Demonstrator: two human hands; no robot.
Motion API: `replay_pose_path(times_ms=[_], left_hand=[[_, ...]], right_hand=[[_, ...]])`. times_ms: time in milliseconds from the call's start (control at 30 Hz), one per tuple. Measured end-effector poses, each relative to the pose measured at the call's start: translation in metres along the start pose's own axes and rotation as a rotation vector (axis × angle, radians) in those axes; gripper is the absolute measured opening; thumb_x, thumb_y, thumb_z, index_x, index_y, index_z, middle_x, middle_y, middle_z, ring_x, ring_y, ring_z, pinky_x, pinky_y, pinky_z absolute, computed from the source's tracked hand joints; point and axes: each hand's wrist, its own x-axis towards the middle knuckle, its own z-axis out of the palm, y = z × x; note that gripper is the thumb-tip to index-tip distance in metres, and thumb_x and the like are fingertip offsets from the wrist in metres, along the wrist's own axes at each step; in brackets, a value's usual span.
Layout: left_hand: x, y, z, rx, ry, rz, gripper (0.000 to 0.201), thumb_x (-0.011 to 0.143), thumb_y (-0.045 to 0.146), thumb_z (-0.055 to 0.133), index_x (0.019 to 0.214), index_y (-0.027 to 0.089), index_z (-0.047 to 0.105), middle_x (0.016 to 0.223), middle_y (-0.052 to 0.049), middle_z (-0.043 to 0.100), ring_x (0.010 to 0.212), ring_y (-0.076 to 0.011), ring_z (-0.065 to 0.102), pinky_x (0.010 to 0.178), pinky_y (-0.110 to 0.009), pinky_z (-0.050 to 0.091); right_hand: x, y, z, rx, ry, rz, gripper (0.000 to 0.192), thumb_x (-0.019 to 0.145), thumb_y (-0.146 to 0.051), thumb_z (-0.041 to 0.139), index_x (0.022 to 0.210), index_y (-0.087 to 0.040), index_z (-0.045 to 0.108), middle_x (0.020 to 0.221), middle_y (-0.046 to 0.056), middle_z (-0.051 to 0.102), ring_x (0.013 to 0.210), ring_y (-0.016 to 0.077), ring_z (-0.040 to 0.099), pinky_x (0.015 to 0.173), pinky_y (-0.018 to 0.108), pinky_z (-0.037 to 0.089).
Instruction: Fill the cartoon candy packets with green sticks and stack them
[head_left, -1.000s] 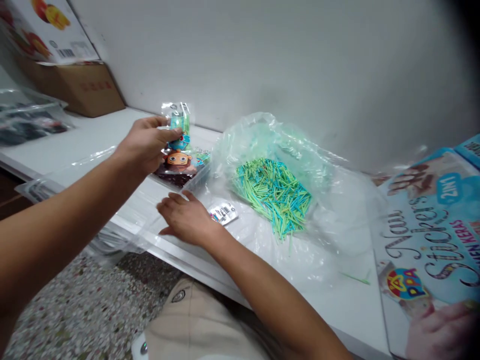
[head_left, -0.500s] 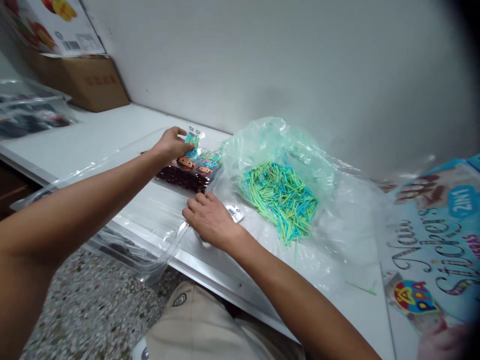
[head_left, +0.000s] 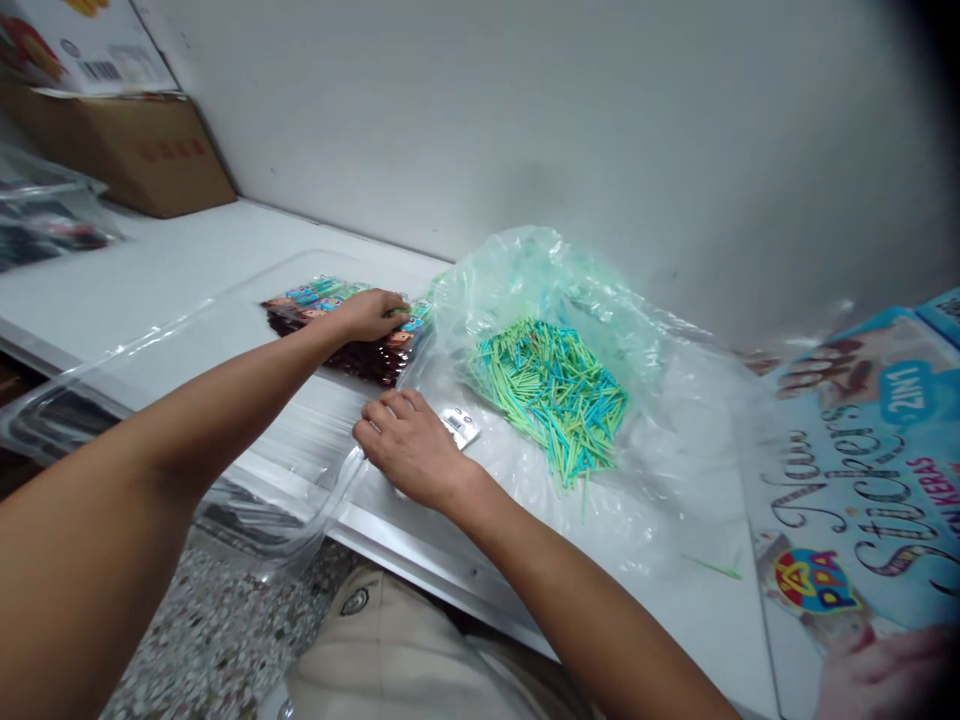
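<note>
My left hand (head_left: 371, 315) reaches into a large clear plastic bag (head_left: 180, 330) lying on the white table (head_left: 172, 260). Its fingers curl over a small packet on a row of cartoon-face packets (head_left: 315, 300) inside the bag. My right hand (head_left: 409, 445) lies palm down on the bag's open edge near the table's front, fingers bent and pinning the plastic. A small white labelled packet (head_left: 461, 425) peeks out just right of that hand. Beyond it a heap of green and blue sticks (head_left: 551, 390) lies on a second, crumpled clear bag (head_left: 525, 270).
A brown cardboard box (head_left: 135, 150) stands at the back left under a printed carton (head_left: 75, 50). More plastic bags (head_left: 45, 215) lie at the far left. A blue nail-sticker sheet (head_left: 862, 480) covers the right end. One loose green stick (head_left: 712, 568) lies near the front edge.
My left hand brought the small packet down from the air into the clear bag and onto the packet row. My right hand slid onto the bag's open edge.
</note>
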Motion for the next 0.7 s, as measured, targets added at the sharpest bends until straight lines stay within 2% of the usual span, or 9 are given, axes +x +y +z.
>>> replay_pose_path(times_ms=[67,167,233,333,400,533,600,700], left_hand=[[0.003,-0.004,0.006,-0.01,-0.007,0.123,0.054,0.088,0.043,0.034,0.126,0.012,0.056,0.134,-0.012,0.055,0.13,-0.0232,0.043,0.107,-0.029,0.03],[0.006,-0.007,0.009,0.01,-0.011,0.201,0.053,0.091,0.042,0.029,0.129,0.014,0.053,0.133,-0.01,0.056,0.132,-0.0208,0.04,0.109,-0.032,0.026],[0.007,-0.007,0.005,0.041,-0.034,0.189,0.052,0.092,0.041,0.027,0.13,0.016,0.052,0.134,-0.009,0.055,0.133,-0.0212,0.039,0.11,-0.037,0.022],[0.003,-0.004,-0.005,0.078,-0.069,0.142,0.051,0.093,0.04,0.025,0.133,0.019,0.047,0.138,-0.007,0.051,0.137,-0.022,0.032,0.112,-0.043,0.015],[0.0,-0.001,-0.01,0.07,-0.082,0.106,0.053,0.093,0.042,0.022,0.136,0.02,0.043,0.142,-0.006,0.047,0.139,-0.0218,0.029,0.112,-0.041,0.014],[-0.008,0.003,-0.007,-0.04,-0.11,0.078,0.058,0.093,0.05,0.02,0.138,0.022,0.042,0.146,-0.004,0.042,0.139,-0.022,0.028,0.112,-0.036,0.015],[-0.011,-0.001,-0.006,-0.175,-0.026,0.02,0.059,0.089,0.054,0.028,0.135,0.022,0.046,0.145,-0.004,0.043,0.138,-0.0222,0.029,0.112,-0.036,0.013],[-0.019,-0.019,-0.014,-0.374,0.223,-0.182,0.065,0.084,0.058,0.035,0.13,0.015,0.049,0.145,-0.007,0.043,0.138,-0.0237,0.028,0.111,-0.036,0.013]], right_hand=[[0.0,0.0,0.001,0.002,0.002,0.011,0.019,0.096,-0.02,0.041,0.095,-0.018,0.06,0.101,0.007,0.062,0.103,0.0252,0.05,0.091,0.041,0.037],[-0.001,-0.002,0.001,0.029,-0.001,0.018,0.02,0.096,-0.02,0.04,0.096,-0.016,0.06,0.104,0.008,0.063,0.106,0.0254,0.05,0.094,0.042,0.037],[-0.004,-0.004,0.001,0.054,0.002,0.024,0.022,0.097,-0.018,0.038,0.102,-0.014,0.06,0.11,0.01,0.062,0.11,0.0262,0.048,0.095,0.042,0.036],[-0.012,-0.008,0.002,0.116,0.048,0.056,0.032,0.096,-0.014,0.036,0.124,-0.014,0.051,0.13,0.012,0.054,0.123,0.0257,0.041,0.099,0.042,0.034],[-0.022,-0.009,0.003,0.172,0.098,0.103,0.039,0.094,-0.012,0.038,0.133,-0.015,0.045,0.138,0.013,0.047,0.127,0.0247,0.037,0.102,0.042,0.032],[-0.049,0.0,0.005,0.251,0.124,0.309,0.04,0.09,-0.014,0.045,0.129,-0.012,0.049,0.13,0.016,0.053,0.114,0.0259,0.047,0.096,0.042,0.038],[-0.063,0.007,0.005,0.269,0.128,0.407,0.037,0.09,-0.017,0.045,0.127,-0.012,0.051,0.126,0.017,0.055,0.11,0.0266,0.048,0.094,0.044,0.04],[-0.081,0.012,0.003,0.281,0.151,0.496,0.036,0.093,-0.021,0.042,0.126,-0.012,0.051,0.122,0.017,0.056,0.111,0.0272,0.048,0.092,0.045,0.041]])
